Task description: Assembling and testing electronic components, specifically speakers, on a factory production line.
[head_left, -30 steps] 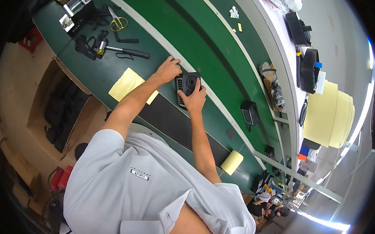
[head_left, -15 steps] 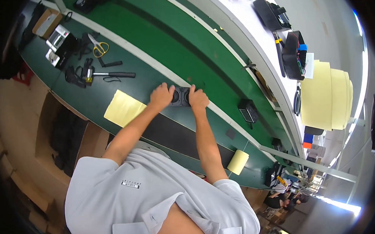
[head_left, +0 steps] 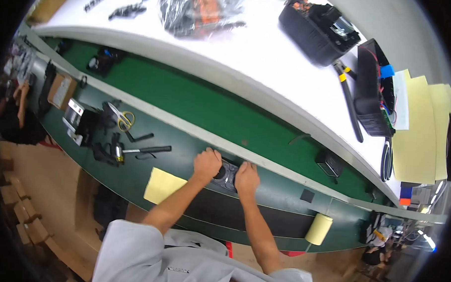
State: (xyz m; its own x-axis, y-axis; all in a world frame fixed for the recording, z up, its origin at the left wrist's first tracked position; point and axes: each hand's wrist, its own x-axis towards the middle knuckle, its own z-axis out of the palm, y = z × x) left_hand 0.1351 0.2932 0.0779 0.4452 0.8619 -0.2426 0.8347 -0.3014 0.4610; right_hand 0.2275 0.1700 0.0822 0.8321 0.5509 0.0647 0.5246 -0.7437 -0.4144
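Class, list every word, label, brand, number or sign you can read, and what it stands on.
No text can be read.
Light grey fabric shirt: small chest print, too blurred to read.
Brown cardboard box: faint marks, too small to read.
Black rectangular unit with two round parts, between the left hand and right hand: no lettering discernible.

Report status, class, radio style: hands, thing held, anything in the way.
Left hand, right hand gripping dark box, one at each end. Box on green bench. Yellow sheet lies left, apart from box.
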